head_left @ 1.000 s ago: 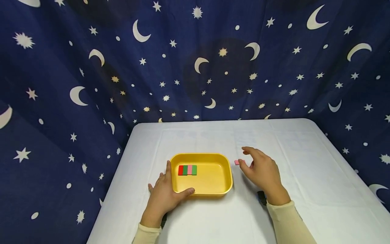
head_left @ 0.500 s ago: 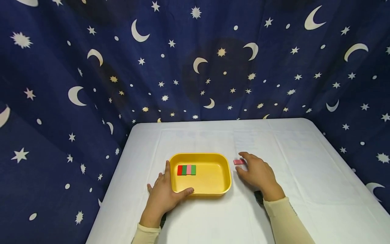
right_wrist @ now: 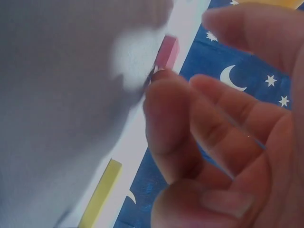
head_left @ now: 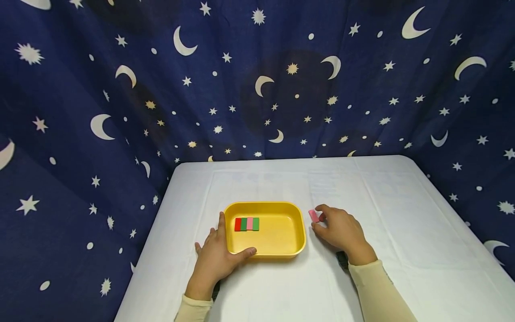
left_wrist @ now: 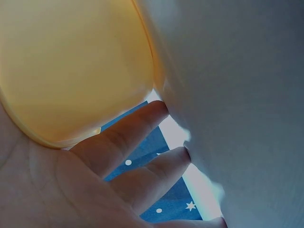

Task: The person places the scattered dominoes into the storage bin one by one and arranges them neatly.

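Observation:
My left hand [head_left: 217,264] rests against the left side of a yellow tray [head_left: 281,254], thumb at its front edge and the other fingers spread along the left. In the left wrist view, the tray [left_wrist: 76,57] fills the upper left beside the palm. Right of the tray, my right hand [head_left: 344,230] hovers low over the table, a bent fingertip at a small pink tile [head_left: 313,216]. In the right wrist view, that fingertip meets the near end of the pink tile [right_wrist: 167,51], while the thumb [right_wrist: 237,28] stays apart from it.
Inside the tray, a red tile [head_left: 238,224], a dark green tile [head_left: 243,224], a pink tile and a lighter green tile [head_left: 255,224] lie side by side. A yellow block [right_wrist: 102,192] shows only in the right wrist view. A star-patterned curtain [head_left: 225,89] hangs behind the table.
My right hand has come down and slightly left onto the pink tile. The tile has turned from lying crosswise to slanting. My left hand and the tray have stayed put.

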A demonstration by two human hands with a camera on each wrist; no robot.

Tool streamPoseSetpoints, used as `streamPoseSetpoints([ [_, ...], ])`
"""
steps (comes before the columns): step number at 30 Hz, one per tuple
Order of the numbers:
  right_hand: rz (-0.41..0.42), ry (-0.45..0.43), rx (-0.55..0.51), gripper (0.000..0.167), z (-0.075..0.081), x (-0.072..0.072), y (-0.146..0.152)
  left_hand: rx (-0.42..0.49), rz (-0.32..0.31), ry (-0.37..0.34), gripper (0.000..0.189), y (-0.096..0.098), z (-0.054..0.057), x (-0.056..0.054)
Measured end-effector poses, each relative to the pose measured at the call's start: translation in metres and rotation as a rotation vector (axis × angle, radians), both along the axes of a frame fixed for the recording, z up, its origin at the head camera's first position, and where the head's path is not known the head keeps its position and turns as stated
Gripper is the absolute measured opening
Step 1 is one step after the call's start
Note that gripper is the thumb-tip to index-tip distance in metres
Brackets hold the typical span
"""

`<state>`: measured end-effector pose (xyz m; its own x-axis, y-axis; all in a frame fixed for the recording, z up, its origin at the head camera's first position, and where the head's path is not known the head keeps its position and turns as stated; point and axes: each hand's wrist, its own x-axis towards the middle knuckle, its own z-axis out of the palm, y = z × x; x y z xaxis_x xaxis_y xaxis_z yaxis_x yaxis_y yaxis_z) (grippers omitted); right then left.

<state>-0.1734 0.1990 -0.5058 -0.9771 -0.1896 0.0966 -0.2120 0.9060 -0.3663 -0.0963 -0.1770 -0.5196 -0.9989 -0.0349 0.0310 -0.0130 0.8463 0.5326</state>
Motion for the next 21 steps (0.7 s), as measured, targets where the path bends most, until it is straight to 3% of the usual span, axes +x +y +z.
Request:
streamPoseSetpoints([
  [9,0.048,0.032,-0.011,0.062,-0.0019,-0.0001,-0.0018,-0.002,-0.001,0.002,0.145,0.0002,0.0002,0.0001],
  [14,0.119,-0.017,-0.024,0.073,-0.004,0.0013,-0.0033,-0.003,0.002,0.002,0.146,0.0005,-0.0013,0.0002],
  [21,0.143,0.007,-0.011,0.062,-0.0056,0.0027,-0.001,-0.004,0.003,0.002,0.146,0.0005,-0.0013,0.0001],
])
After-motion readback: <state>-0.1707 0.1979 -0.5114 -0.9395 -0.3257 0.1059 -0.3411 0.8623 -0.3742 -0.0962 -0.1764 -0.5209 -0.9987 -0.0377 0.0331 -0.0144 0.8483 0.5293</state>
